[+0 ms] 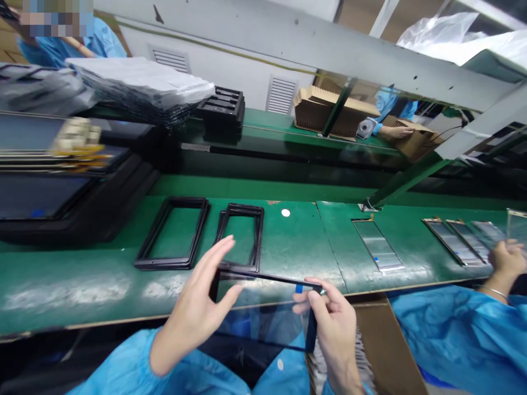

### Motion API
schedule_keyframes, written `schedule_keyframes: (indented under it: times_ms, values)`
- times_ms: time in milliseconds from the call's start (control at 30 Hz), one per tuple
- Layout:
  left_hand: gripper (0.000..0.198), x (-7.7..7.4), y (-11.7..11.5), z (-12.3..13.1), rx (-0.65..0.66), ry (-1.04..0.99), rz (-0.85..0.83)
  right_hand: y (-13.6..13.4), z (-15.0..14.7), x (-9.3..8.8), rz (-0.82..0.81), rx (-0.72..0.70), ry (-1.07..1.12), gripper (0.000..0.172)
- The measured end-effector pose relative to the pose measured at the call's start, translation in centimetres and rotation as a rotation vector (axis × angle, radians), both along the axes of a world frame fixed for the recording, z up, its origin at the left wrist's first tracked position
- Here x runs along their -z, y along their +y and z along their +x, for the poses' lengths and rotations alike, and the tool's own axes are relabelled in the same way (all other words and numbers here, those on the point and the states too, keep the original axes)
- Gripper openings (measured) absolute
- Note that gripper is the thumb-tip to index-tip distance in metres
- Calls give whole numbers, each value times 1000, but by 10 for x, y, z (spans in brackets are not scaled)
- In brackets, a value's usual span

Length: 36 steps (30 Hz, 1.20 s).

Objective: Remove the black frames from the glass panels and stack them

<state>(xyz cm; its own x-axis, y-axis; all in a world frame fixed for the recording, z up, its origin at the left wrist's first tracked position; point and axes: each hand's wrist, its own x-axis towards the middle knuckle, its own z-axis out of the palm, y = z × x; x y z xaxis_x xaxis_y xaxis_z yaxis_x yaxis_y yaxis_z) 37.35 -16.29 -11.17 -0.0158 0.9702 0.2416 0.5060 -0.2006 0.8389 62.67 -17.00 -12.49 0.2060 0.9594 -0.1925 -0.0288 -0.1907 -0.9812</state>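
My right hand (pixel 335 318) grips the right end of a clear glass panel with a black border (pixel 267 315), thumb in front and fingers behind. A small blue tab (pixel 299 288) shows near the panel's upper right corner. The panel is tilted in front of my body, past the bench edge. My left hand (pixel 201 302) is at the panel's left end, thumb and fingers spread apart; whether it touches the panel I cannot tell. Just beyond lie stacked black rectangular frames (pixel 257 236), with another stack of black frames (pixel 142 263) to their left.
On the green bench (pixel 296 241) a glass panel (pixel 376 244) lies to the right, and several more panels (pixel 450 241) beyond it near a co-worker's hand (pixel 508 258). Stacked screens in black trays (pixel 74 219) stand at the left. An open cardboard box (pixel 387 340) is below the bench edge.
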Motion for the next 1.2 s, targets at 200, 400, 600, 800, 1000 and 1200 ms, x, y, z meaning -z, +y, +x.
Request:
schedule_keyframes:
  times_ms: [200,400,600,800,1000,1200]
  values:
    - [22,-13,20,4,437,383,237,-15,-14,-6,15,73,-56,32]
    - [25,-6,17,7,434,342,271,-17,-9,-3,2,44,-23,32]
    - [31,-15,7,21,557,180,-46,-4,-10,-2,39,-350,76,37]
    - [45,-3,-3,24,339,-417,-532,4,-6,8,-73,-262,265,41]
    - [52,6,-11,22,228,-675,-630,7,-6,17,-26,-230,308,40]
    - [56,6,-11,22,182,-677,-616,8,-15,10,13,-205,291,36]
